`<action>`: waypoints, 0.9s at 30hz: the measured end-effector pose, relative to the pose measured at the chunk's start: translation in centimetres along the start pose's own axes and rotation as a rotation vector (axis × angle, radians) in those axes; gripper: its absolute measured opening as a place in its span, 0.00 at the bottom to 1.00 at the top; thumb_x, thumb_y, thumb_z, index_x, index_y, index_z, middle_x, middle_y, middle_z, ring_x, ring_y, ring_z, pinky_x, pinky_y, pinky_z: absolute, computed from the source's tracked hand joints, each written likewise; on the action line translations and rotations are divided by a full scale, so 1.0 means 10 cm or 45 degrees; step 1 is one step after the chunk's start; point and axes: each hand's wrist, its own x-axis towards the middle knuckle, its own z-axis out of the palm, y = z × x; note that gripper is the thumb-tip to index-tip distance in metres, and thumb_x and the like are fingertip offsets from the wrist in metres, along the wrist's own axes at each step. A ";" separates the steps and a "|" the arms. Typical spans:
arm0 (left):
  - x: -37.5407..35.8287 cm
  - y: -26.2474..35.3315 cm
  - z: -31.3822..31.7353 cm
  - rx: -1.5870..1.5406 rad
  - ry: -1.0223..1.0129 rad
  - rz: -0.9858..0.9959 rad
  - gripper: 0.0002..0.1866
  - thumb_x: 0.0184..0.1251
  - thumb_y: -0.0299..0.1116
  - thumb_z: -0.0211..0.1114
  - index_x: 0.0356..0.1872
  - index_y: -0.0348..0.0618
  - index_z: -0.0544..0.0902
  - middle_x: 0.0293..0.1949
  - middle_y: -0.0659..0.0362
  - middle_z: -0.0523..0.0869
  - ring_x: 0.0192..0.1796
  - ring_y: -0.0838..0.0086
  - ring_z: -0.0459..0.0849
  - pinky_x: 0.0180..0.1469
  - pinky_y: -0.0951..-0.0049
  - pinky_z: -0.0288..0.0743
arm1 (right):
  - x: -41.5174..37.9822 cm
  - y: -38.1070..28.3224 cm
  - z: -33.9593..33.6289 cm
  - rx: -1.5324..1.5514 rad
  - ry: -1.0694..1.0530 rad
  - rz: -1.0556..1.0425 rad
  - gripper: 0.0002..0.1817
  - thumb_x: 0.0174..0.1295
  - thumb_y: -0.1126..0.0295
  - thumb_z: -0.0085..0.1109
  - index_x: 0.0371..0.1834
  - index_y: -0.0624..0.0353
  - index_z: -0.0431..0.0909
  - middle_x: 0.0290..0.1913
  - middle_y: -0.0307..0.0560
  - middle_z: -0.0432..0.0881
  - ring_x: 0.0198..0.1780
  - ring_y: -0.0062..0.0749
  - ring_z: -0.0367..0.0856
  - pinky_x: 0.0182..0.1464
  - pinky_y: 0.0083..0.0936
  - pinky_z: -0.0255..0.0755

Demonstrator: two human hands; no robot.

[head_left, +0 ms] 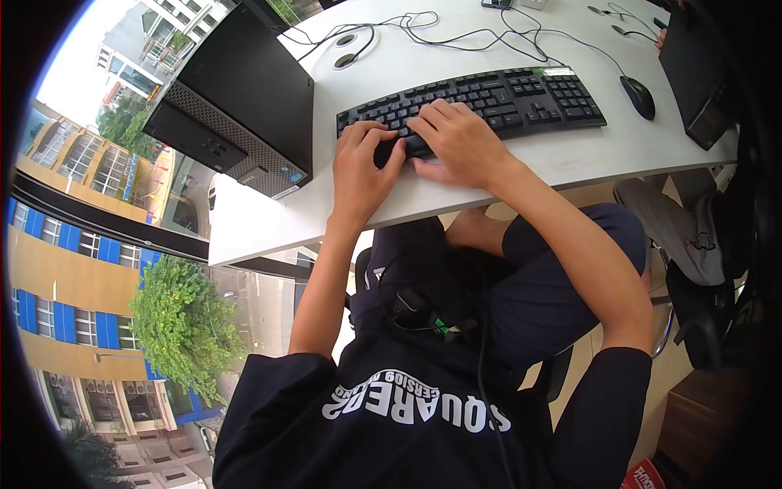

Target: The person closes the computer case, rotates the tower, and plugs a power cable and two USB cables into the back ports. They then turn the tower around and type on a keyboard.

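Black keyboard [481,102] lies on a white desk [391,61], set slightly askew, its right end farther from the person than its left. Both hands rest on the near-left part of it.

Left hand [361,163]: palm down, fingers curled over the keyboard's left end and near edge, thumb tucked toward the front edge. Looks like a loose grasp on the keyboard's corner, fingertips on the keys.

Right hand [458,143]: laid flat across the keys just right of the left hand, fingers spread and lightly bent, pressing on the keyboard rather than closed round anything. The two hands nearly touch at the thumbs.

Black mouse [639,96] sits on the desk just right of the keyboard, apart from both hands, cord running to the far side. Tangle of black cables [423,28] on the far part of the desk.

Black desktop computer case [236,106] lies at the left end of the desk, near the keyboard's left end but not touching it. Second dark case [692,69] at the far right edge.

Beyond the desk's left edge, a window with buildings and a tree [183,318] outside
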 end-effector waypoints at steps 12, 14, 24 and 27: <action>0.00 -0.05 0.03 -0.008 0.064 0.060 0.07 0.67 0.31 0.78 0.42 0.42 0.91 0.47 0.57 0.92 0.50 0.57 0.87 0.57 0.59 0.78 | 0.00 -0.02 0.06 0.014 0.016 0.061 0.24 0.56 0.57 0.75 0.50 0.60 0.85 0.58 0.49 0.81 0.61 0.43 0.80 0.61 0.38 0.74; 0.00 -0.02 0.01 0.010 0.039 0.037 0.08 0.68 0.32 0.77 0.43 0.42 0.90 0.47 0.57 0.92 0.51 0.57 0.88 0.58 0.59 0.77 | -0.01 -0.01 0.05 0.014 0.015 0.052 0.25 0.56 0.56 0.75 0.53 0.60 0.85 0.59 0.50 0.81 0.63 0.44 0.79 0.63 0.39 0.73; 0.00 0.01 0.01 0.061 -0.038 0.040 0.11 0.73 0.33 0.73 0.52 0.43 0.91 0.51 0.55 0.89 0.58 0.57 0.84 0.66 0.59 0.72 | -0.02 -0.02 0.07 -0.027 0.015 0.117 0.32 0.58 0.51 0.73 0.61 0.60 0.83 0.64 0.54 0.81 0.69 0.47 0.76 0.72 0.43 0.68; -0.01 0.00 -0.01 0.079 -0.081 0.026 0.12 0.73 0.33 0.73 0.53 0.43 0.92 0.54 0.55 0.88 0.61 0.57 0.83 0.68 0.58 0.70 | -0.03 0.00 0.10 -0.080 0.130 0.104 0.35 0.58 0.50 0.73 0.65 0.60 0.81 0.66 0.57 0.80 0.71 0.50 0.76 0.76 0.45 0.67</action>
